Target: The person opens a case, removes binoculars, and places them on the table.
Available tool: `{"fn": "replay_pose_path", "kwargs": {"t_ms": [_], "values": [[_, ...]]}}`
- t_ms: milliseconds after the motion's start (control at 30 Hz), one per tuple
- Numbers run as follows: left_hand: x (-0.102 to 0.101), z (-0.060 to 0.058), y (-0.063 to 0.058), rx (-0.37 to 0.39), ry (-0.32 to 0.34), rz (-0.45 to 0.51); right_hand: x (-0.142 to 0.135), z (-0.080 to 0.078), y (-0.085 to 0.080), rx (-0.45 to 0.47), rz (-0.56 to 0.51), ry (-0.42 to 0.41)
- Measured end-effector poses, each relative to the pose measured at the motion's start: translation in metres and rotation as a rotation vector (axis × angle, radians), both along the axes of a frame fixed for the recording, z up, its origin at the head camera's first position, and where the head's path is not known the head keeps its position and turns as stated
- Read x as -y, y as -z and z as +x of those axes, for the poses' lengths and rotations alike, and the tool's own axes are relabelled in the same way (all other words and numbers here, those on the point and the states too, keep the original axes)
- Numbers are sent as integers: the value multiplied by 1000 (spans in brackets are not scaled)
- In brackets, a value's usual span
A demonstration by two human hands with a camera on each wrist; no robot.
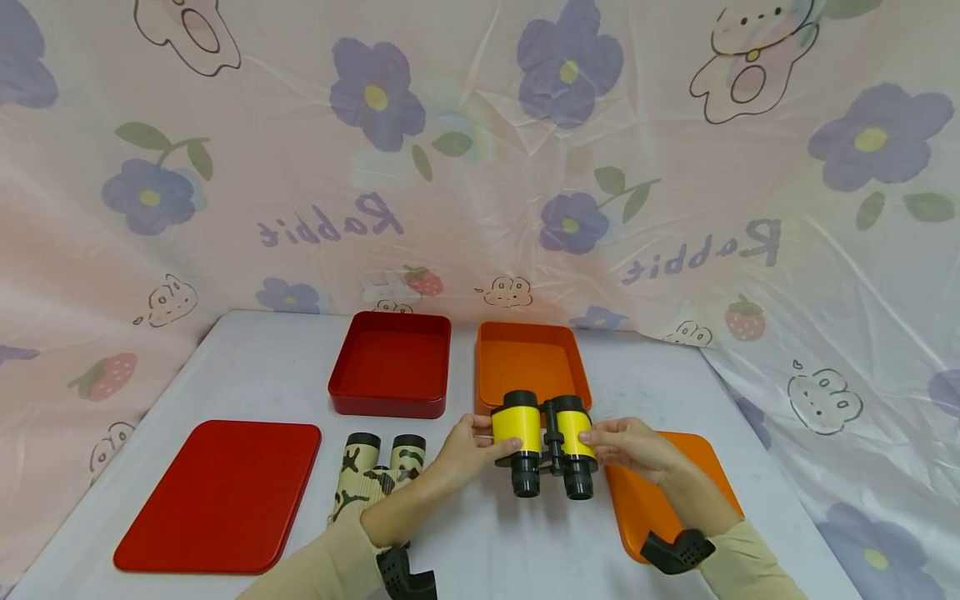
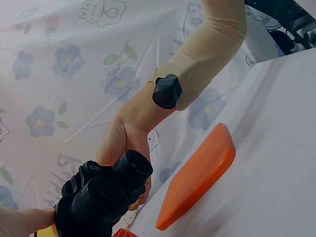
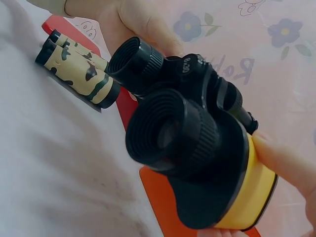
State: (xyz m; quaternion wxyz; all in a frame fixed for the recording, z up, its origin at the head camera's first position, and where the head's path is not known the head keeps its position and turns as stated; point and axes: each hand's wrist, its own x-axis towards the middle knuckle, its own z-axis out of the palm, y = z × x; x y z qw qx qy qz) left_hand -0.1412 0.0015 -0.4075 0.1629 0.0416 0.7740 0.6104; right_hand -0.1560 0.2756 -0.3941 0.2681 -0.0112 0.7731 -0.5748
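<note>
Yellow-and-black binoculars (image 1: 517, 429) are held up off the table between both hands, in front of the orange tray (image 1: 528, 354). My left hand (image 1: 467, 452) grips the left barrel, thumb across its front. The right barrel is pinched by my right hand (image 1: 637, 450). In the right wrist view the black eyepieces (image 3: 170, 133) face the camera, and the right thumb lies on the yellow side. Camouflage binoculars (image 1: 363, 479) lie on the table beside the left forearm, which hides part of them.
Behind the left hand stands a red tray (image 1: 390, 406). A flat red lid (image 1: 217, 500) lies at the left of the white table (image 1: 277, 358). An orange lid (image 1: 637, 508) rests at the right, partly under the right forearm. A patterned cloth hangs behind.
</note>
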Motion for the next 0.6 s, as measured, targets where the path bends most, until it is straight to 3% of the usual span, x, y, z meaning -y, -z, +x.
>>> {"fn": "replay_pose_path", "kwargs": {"t_ms": [600], "values": [[-2,4,7,17,-11,-19,1,4,6,27,12,8]]}}
